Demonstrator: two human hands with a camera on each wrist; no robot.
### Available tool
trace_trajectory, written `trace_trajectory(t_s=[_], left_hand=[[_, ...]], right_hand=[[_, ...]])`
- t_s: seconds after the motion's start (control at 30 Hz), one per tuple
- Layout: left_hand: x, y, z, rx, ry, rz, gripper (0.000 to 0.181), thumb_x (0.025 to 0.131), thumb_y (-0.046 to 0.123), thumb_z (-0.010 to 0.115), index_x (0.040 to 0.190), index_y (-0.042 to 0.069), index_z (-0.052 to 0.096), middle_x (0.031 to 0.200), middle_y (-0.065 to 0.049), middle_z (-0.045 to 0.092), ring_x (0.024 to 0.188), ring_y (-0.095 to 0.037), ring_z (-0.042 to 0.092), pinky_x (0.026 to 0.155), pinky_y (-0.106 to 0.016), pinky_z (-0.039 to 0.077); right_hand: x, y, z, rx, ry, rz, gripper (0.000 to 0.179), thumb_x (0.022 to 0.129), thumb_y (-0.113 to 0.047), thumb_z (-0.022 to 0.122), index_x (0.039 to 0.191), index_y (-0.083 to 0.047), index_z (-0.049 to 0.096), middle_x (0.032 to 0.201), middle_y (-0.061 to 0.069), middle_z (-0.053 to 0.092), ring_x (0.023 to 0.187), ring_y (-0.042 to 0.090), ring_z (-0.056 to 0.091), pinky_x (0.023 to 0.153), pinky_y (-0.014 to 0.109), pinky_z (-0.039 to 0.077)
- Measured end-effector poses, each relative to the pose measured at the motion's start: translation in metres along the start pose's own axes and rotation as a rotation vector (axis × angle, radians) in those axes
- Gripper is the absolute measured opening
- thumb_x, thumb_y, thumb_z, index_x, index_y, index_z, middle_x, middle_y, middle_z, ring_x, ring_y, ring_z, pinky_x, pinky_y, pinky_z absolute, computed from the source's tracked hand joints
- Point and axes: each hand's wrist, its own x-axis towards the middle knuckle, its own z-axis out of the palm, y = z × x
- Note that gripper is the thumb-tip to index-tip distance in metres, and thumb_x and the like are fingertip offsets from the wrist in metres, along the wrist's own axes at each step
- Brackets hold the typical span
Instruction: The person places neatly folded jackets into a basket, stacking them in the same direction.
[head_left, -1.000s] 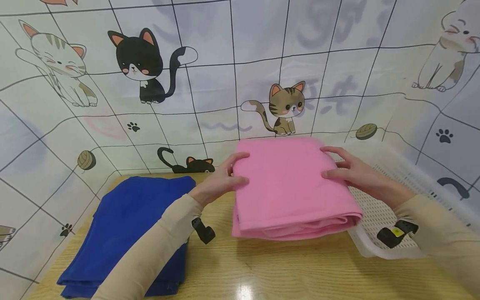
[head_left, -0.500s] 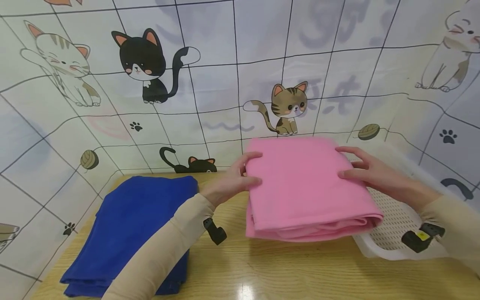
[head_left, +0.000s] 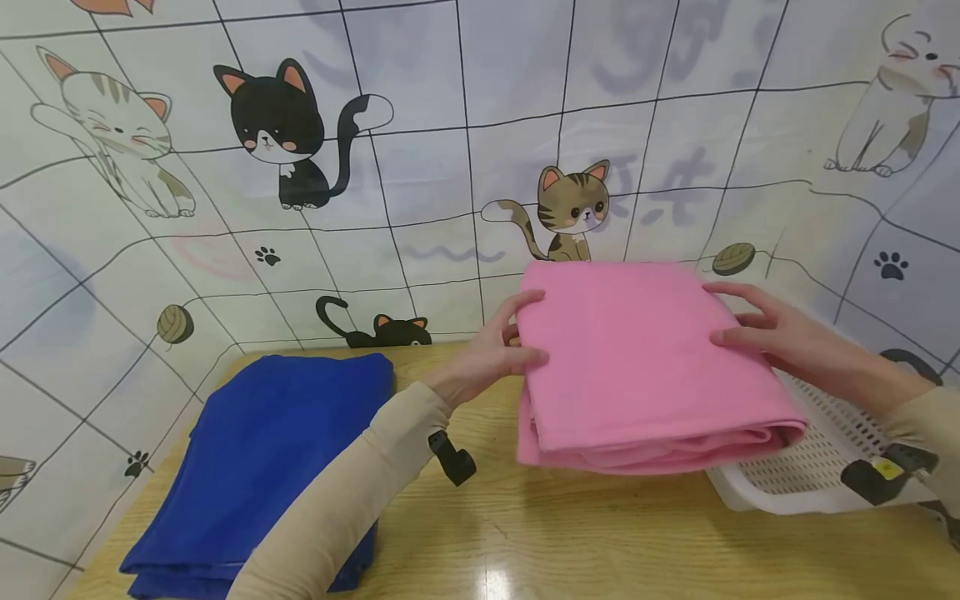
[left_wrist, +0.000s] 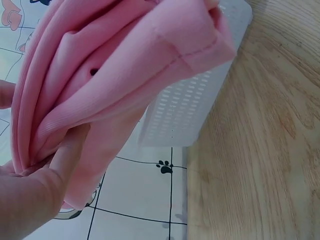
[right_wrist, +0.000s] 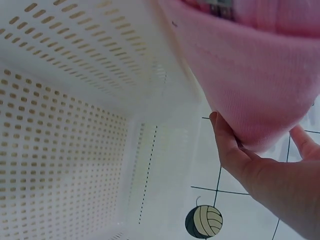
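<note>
A folded pink garment (head_left: pixel 645 358) is held up over the table, its layered open edge facing me. My left hand (head_left: pixel 487 354) grips its left side, thumb on top and other fingers beneath the layers. On the opposite side my right hand (head_left: pixel 780 329) pinches the garment's edge between thumb and fingers. The left wrist view shows the thumb and fingers (left_wrist: pixel 65 155) around thick pink folds with a stitched seam. In the right wrist view, a small label shows within the folds, and the garment hangs beside a white perforated plastic basket (right_wrist: pixel 65 150).
The basket's rim (head_left: pixel 787 502) stands at the right of the wooden table (head_left: pixel 525 533), partly behind the pink garment and right arm. A folded blue garment (head_left: pixel 277 450) lies at the left. A cat-patterned wall covering (head_left: pixel 427 167) encloses the back and sides.
Both hands have carried the pink garment steadily to the right, and lately slightly up, so it now overlaps more of the basket. The blue garment and basket stay put.
</note>
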Motion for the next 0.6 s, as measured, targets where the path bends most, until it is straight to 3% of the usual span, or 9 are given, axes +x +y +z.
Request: trace_trajectory(t_s=[0.37,0.6], left_hand=[[0.013,0.006,0.014,0.017,-0.053,0.001,0.090,0.082,-0.005,0.066,0.149,0.037,0.022,0.129,-0.017,0.047,0.110,-0.029,0.055,0.084,-0.041,0.052],[0.020,0.006,0.028,-0.015,-0.113,-0.008,0.097,0.081,-0.011,0.065,0.149,0.039,0.017,0.129,-0.016,0.046,0.108,-0.027,0.057,0.083,-0.043,0.053]], right_hand=[[-0.005,0.006,-0.021,0.016,0.044,0.028,0.064,0.101,-0.023,0.052,0.151,-0.043,0.016,0.148,0.030,0.018,0.095,0.006,0.059,0.074,0.032,0.053],[-0.013,0.006,-0.036,-0.136,0.095,0.081,0.068,0.100,-0.033,0.054,0.153,-0.040,0.012,0.151,0.030,0.019,0.091,0.005,0.060,0.072,0.031,0.052]])
